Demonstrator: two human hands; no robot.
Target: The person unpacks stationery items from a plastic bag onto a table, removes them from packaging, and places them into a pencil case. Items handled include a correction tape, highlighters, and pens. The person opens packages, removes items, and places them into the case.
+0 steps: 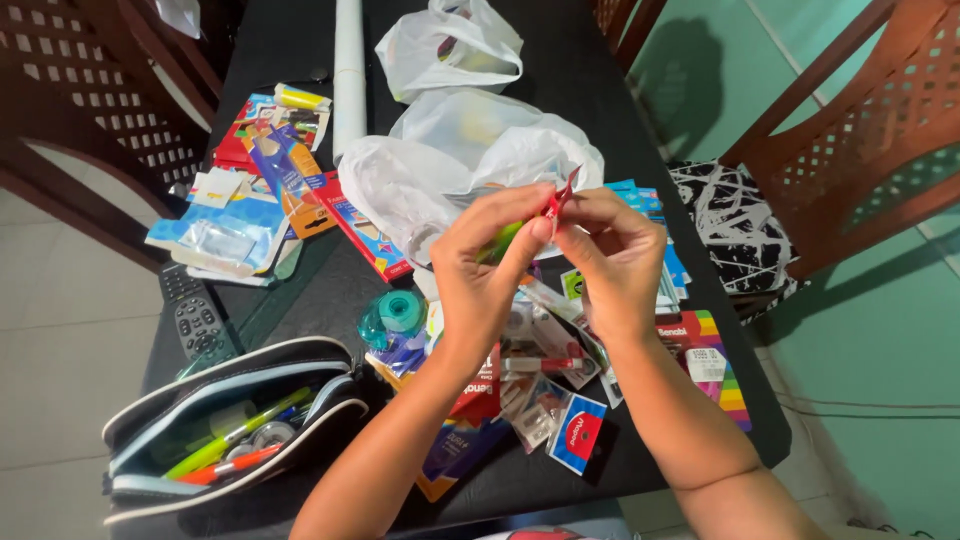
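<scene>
Red packet (556, 203) with a green pen (503, 240) is pinched by left hand (480, 265) and right hand (612, 262), only partly torn; pencil case (225, 420) lies open.

Two bare hands pinch a small packet over a cluttered black table (590, 90).

The left hand (487, 268) and right hand (612, 262) grip a small red-edged plastic packet (556, 204) holding a green item, above white plastic bags (470, 150); an open grey zip pencil case (225, 425) lies near the left forearm.
</scene>
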